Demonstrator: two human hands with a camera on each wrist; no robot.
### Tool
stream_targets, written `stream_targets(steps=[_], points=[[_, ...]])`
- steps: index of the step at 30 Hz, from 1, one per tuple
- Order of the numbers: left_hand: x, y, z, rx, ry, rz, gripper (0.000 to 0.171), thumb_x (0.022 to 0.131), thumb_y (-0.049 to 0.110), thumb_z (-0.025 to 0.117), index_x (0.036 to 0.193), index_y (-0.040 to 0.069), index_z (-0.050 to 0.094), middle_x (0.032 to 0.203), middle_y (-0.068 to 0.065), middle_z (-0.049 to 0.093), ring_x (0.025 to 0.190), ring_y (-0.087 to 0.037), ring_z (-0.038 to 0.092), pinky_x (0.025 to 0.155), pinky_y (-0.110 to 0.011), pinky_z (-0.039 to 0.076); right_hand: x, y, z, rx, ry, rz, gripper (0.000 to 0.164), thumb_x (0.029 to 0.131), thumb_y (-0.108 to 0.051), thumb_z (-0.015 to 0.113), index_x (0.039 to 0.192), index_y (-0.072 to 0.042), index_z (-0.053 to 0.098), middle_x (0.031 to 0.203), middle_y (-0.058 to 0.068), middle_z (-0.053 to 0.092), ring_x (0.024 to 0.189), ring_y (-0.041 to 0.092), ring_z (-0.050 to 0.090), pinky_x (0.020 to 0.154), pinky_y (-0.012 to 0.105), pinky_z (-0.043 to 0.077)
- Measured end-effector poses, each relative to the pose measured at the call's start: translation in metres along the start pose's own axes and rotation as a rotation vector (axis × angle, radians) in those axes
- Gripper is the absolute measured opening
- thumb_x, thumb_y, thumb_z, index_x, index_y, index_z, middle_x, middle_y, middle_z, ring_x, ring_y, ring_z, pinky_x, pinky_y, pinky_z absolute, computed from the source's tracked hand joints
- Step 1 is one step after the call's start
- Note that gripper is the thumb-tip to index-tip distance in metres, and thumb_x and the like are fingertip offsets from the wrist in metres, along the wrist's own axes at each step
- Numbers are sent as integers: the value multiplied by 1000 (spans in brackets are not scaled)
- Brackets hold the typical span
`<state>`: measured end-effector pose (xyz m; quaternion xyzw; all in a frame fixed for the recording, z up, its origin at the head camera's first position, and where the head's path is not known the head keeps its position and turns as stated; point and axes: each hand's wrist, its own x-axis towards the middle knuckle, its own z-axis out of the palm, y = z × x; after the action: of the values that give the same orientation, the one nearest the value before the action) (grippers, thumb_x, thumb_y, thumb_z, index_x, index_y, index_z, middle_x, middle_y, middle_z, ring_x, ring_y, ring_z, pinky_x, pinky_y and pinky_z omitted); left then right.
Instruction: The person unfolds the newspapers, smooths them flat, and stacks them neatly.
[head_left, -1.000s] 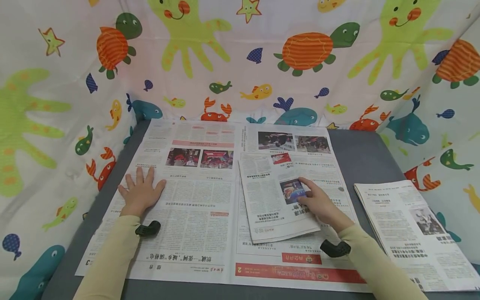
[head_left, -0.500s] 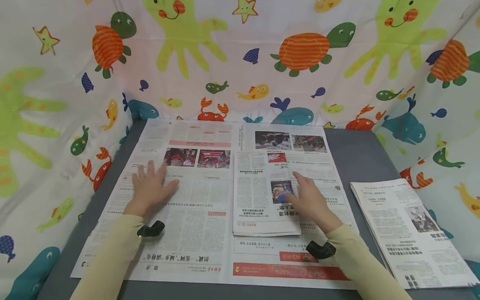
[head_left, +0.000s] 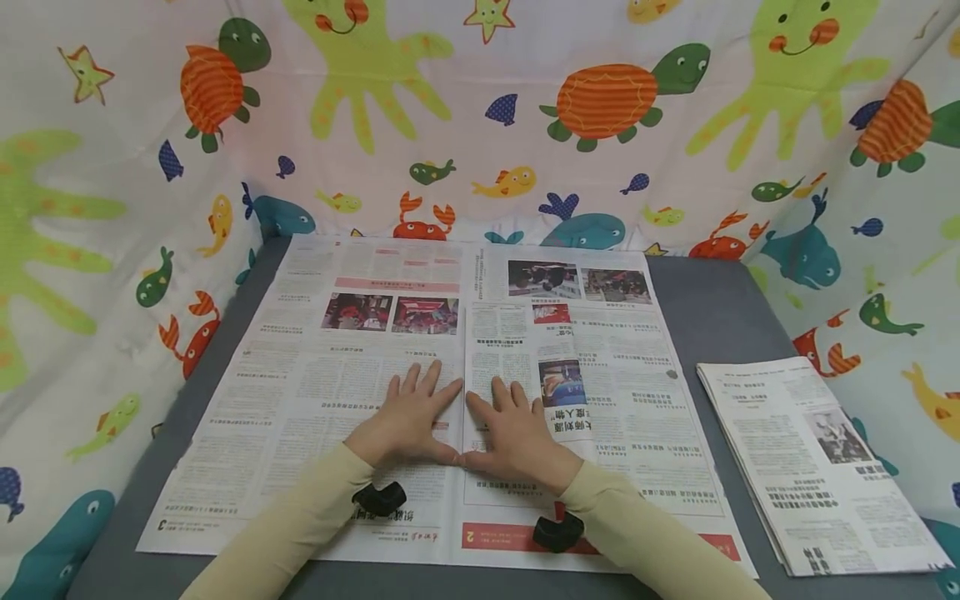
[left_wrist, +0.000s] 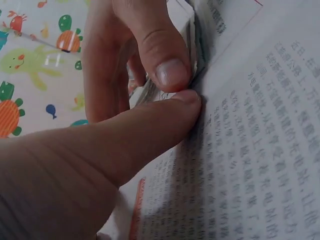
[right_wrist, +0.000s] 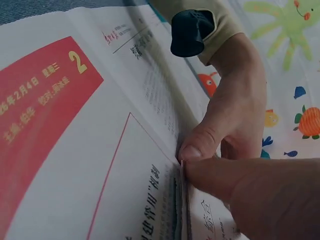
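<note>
A large newspaper [head_left: 292, 400] lies spread out on the grey table. On its right page is a smaller folded newspaper [head_left: 497, 346], its left edge along the centre crease. My left hand [head_left: 408, 417] rests beside that edge, fingers spread and thumb pointing right. My right hand [head_left: 521, 437] lies over the folded newspaper's lower part, hiding some of it, fingers spread and thumb pointing left. In both wrist views the thumbs meet at the edge of the folded newspaper's layers [right_wrist: 183, 210].
A stack of folded newspapers [head_left: 806, 467] sits at the right of the grey table [head_left: 705, 308]. A curtain printed with sea animals [head_left: 450, 83] stands behind the table and along both sides. Black bands with cameras [head_left: 558, 532] are on both wrists.
The folded newspaper, tilted a second ago, has been turned straight and shifted left to the crease. My left hand has slid right across the left page; my right hand has moved left onto the folded newspaper.
</note>
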<state>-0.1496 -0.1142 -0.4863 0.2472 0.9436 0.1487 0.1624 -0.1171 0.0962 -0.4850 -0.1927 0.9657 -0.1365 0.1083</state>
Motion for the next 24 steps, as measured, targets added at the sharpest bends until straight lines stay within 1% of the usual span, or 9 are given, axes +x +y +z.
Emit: stream_targets(steps=[6, 11, 17, 21, 24], points=[[3, 1, 5, 6, -11, -22, 113, 70, 62, 85, 161, 19, 33, 170, -25, 14, 154, -56, 9, 116, -78, 16, -1, -2, 3, -17, 7, -4, 74, 87, -49, 75, 151, -22, 49, 160, 25, 37, 146, 55, 33, 102, 81, 35], [3, 1, 3, 1, -27, -32, 115, 70, 64, 85, 162, 22, 31, 171, -23, 11, 156, -54, 6, 117, -78, 13, 1, -5, 0, -23, -7, -24, 72, 89, -46, 75, 152, -24, 47, 156, 28, 40, 143, 59, 35, 96, 84, 37], [2, 1, -1, 12, -60, -32, 119, 68, 64, 86, 163, 22, 28, 171, -24, 8, 156, -54, 4, 117, -78, 12, 5, -9, -3, -42, -42, -11, 82, 87, -55, 74, 155, -23, 43, 158, 30, 36, 142, 62, 33, 90, 85, 39], [3, -1, -2, 33, -88, -25, 124, 65, 65, 87, 163, 22, 26, 171, -23, 6, 156, -53, 2, 118, -77, 12, 10, -12, -3, -59, -78, 26, 89, 83, -61, 75, 157, -27, 40, 160, 31, 32, 143, 64, 30, 92, 85, 38], [4, -2, -1, 38, -91, -17, 125, 64, 65, 88, 163, 21, 26, 171, -23, 6, 156, -53, 2, 117, -78, 13, 12, -15, -2, -74, -89, 52, 92, 81, -63, 76, 157, -29, 38, 160, 31, 31, 144, 64, 29, 92, 85, 38]])
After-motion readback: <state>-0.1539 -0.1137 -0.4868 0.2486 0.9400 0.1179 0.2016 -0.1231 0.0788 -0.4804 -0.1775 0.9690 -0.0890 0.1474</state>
